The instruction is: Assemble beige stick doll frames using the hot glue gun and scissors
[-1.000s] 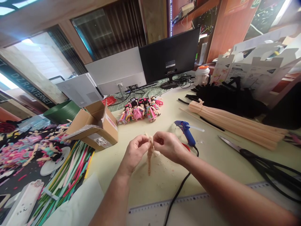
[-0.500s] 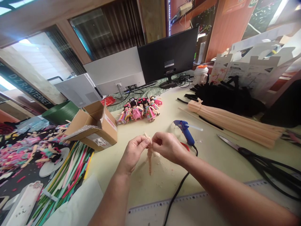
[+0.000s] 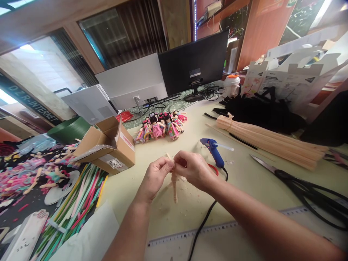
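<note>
"Reading from largest down, what surrounds the hands?"

"The tabletop (image 3: pixel 130 203) lies beneath, a bundle of peach stems (image 3: pixel 272 143) sits between two and three o'clock, big scissors (image 3: pixel 296 186) point in from about four, and a blue glue gun (image 3: pixel 216 155) rests nearer, at two."

"And the hands?"

"They meet in the middle. The left hand (image 3: pixel 154 177) has thumb and fingers clamped on a pale fuzzy piece (image 3: pixel 174 188); the right hand (image 3: pixel 193 169) seems to pinch it from three o'clock, fingertips partly hidden."

"How does the piece sit?"

"Between both hands, one end poking towards eleven o'clock, a strand hanging at six."

"Which step is this?"

"Bending or pressing near its top, I'd judge."

"And the next move?"

"Probably calls for a firm left hold and small, careful pressure from the right."
</note>
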The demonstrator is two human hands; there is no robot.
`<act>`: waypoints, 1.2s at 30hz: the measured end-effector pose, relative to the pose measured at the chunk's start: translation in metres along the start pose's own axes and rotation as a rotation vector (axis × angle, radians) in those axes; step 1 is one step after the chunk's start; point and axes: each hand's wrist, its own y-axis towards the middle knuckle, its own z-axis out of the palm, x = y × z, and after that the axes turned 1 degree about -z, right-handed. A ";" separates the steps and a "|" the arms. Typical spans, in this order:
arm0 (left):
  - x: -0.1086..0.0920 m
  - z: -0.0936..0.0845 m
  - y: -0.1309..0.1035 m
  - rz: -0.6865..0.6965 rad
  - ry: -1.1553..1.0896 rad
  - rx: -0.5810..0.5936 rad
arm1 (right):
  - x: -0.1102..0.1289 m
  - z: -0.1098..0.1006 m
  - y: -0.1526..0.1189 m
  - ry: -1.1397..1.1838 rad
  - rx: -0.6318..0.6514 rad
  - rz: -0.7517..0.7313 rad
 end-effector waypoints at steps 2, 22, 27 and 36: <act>0.000 0.001 0.000 -0.001 0.018 -0.001 | 0.000 0.001 -0.001 -0.016 -0.019 -0.013; 0.005 0.005 -0.001 -0.014 0.039 -0.087 | -0.003 0.000 0.004 0.030 -0.019 0.093; 0.004 0.000 0.003 0.007 0.040 -0.163 | -0.009 0.004 0.007 0.229 0.039 0.114; 0.000 -0.009 0.001 -0.069 0.059 -0.094 | -0.010 0.004 0.005 0.220 0.041 0.070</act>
